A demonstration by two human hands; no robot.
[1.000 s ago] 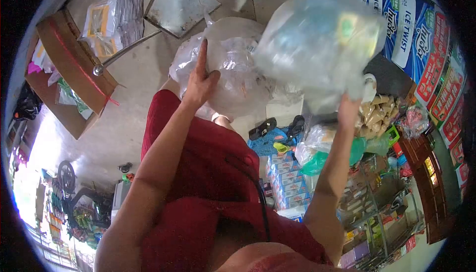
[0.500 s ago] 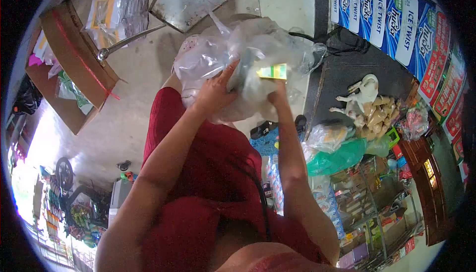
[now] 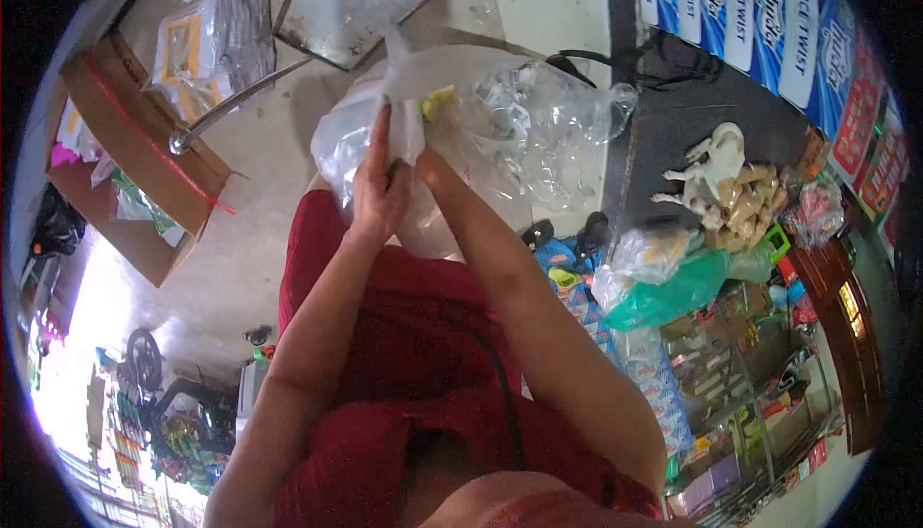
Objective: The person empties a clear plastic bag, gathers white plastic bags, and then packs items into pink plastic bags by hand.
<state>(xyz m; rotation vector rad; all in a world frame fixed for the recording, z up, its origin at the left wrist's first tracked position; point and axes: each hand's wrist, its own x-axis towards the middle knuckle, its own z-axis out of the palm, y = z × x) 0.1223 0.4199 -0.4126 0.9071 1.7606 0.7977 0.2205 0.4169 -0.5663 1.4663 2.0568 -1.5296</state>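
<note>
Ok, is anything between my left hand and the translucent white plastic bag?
Nothing visible: your left hand appears to touch the bag directly. The grey square metal pan lies beyond, out of the way.

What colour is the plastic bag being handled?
The plastic bag is translucent white; head view shows it.

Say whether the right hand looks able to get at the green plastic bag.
Probably yes: nothing shows between the right forearm and the green plastic bag, though the right hand would first need to leave the translucent plastic bag.
</note>
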